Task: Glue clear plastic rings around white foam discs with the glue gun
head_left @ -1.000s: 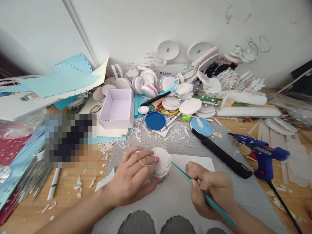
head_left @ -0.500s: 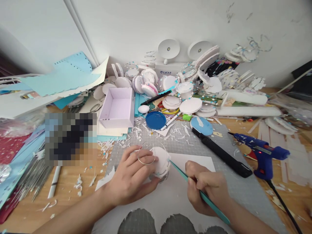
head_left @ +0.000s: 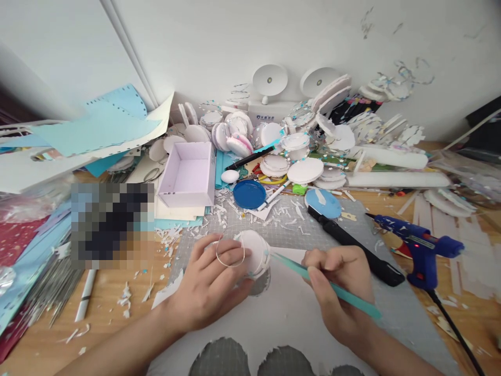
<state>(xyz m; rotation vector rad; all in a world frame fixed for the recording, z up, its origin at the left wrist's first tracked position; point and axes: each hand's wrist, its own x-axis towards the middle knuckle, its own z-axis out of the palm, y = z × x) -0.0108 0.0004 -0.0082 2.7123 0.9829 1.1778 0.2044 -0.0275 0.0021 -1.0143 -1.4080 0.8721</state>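
My left hand (head_left: 215, 284) is closed round the edge of a small white disc (head_left: 256, 248), which it holds tilted above a white sheet (head_left: 289, 308). Over the fingers of that hand lies a thin pale wire-like loop (head_left: 230, 266). My right hand (head_left: 344, 287) grips teal tweezers (head_left: 293, 265), their tip at the right rim of the disc. Whether the tip pinches anything is too small to tell. Round holes are cut in the sheet, one just below the disc and several along the near edge.
A grey cutting mat (head_left: 395, 318) lies beneath, strewn with paper scraps. A black tool (head_left: 360, 250) and a blue glue gun (head_left: 422, 248) with its cord are at right. A lilac box (head_left: 186, 201), blue lid (head_left: 249, 195) and heaped white discs (head_left: 305, 170) stand behind.
My right hand has rolled over and the tweezers now lie flatter, their rear end higher. The disc has tipped more upright, showing more of the hole under it.
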